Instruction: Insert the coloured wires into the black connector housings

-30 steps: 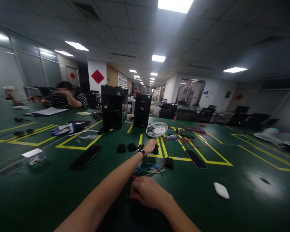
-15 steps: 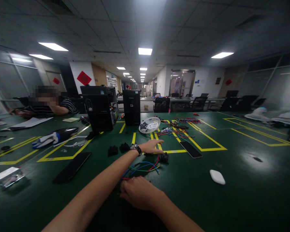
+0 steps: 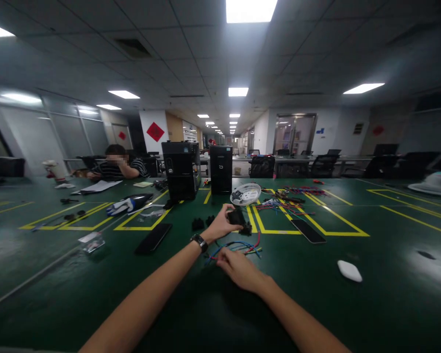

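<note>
A small black block-like part (image 3: 236, 216) is pinched between the thumb and fingers of my left hand (image 3: 221, 225), which has a watch on its wrist. Just beyond it on the table lies another black part (image 3: 247, 229). My right hand (image 3: 239, 267) is closer to me, its fingers curled closed at the left side of a loose bundle of red, blue, green and yellow wires (image 3: 253, 250). The fingertips partly hide the wires there. More small black parts (image 3: 197, 224) sit to the left of my left hand.
Dark phone-like slabs (image 3: 153, 238) (image 3: 308, 231) flank the hands. A white case (image 3: 349, 270) lies at right. Two black computer towers (image 3: 180, 171) (image 3: 221, 169), a white basket (image 3: 246, 194) and more wires (image 3: 304, 191) stand farther back. A person (image 3: 119, 164) sits at far left.
My left hand, stretched open over the black parts before, has closed on one and lifted it. The right hand has moved slightly forward with the wires. The view has turned left.
</note>
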Demonstrator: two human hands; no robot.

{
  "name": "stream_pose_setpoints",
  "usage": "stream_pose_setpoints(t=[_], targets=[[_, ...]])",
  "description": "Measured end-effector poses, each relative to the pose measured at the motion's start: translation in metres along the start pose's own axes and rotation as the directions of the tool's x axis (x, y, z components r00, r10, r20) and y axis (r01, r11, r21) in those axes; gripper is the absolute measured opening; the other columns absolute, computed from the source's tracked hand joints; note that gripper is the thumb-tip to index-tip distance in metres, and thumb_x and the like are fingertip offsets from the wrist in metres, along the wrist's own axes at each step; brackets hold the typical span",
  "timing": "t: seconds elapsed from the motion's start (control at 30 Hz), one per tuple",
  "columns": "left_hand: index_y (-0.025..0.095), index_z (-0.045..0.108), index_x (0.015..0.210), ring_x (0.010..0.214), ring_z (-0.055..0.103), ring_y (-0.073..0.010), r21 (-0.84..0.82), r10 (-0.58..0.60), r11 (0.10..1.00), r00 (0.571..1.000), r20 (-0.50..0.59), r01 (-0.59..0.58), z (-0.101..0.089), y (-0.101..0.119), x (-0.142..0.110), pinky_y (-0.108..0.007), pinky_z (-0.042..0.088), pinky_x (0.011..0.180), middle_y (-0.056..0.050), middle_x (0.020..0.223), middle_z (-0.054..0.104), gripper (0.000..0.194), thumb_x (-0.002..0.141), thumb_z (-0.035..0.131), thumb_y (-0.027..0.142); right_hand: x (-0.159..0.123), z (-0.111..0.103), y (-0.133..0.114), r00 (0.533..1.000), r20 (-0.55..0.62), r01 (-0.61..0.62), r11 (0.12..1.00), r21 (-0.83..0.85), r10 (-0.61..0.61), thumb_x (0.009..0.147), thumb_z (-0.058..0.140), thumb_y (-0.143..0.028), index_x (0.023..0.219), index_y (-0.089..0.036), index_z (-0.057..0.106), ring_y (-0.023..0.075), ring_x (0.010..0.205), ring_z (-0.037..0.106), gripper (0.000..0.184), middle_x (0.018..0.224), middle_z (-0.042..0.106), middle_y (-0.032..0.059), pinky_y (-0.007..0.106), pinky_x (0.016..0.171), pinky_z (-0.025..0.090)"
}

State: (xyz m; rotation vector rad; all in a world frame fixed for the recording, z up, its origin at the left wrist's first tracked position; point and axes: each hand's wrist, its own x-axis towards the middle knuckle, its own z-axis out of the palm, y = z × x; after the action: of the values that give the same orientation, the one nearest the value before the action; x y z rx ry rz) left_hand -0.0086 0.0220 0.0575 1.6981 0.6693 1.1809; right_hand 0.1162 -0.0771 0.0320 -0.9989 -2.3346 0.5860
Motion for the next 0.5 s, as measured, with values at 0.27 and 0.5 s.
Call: stream_pose_setpoints(t=[0.27, 0.5], targets=[[0.018, 0.044, 0.12, 0.094, 0.063, -0.0182, 0.058, 0.033, 0.998, 0.945, -0.324, -0.015, -0.018, -0.011, -0.078, -0.031, 0.048, 0.086, -0.006, 0.104, 0.06, 0.068, 0.06, 0.077, 0.018, 0.018, 0.011, 0.018, 0.948, -0.097, -0.161, 0.723, 0.672, 0.302, 0.083, 0.053, -0.05, 0.082, -0.021, 0.044, 0.0063, 0.034, 0.031, 0.03, 0.047, 0.042, -0.011, 0.018, 0.035, 0.022], [0.018, 0.051, 0.107, 0.078, 0.06, -0.0149, 0.276, 0.078, 0.961, 0.93, -0.359, 0.026, 0.007, -0.007, -0.075, -0.024, 0.046, 0.07, -0.002, 0.09, 0.063, 0.05, 0.062, 0.071, 0.015, 0.017, 0.008, 0.016, 0.9, -0.148, -0.186, 0.67, 0.719, 0.41, 0.077, 0.059, -0.052, 0.089, -0.024, 0.035, 0.0056, 0.031, 0.028, 0.039, 0.043, 0.042, -0.0139, 0.015, 0.033, 0.02]])
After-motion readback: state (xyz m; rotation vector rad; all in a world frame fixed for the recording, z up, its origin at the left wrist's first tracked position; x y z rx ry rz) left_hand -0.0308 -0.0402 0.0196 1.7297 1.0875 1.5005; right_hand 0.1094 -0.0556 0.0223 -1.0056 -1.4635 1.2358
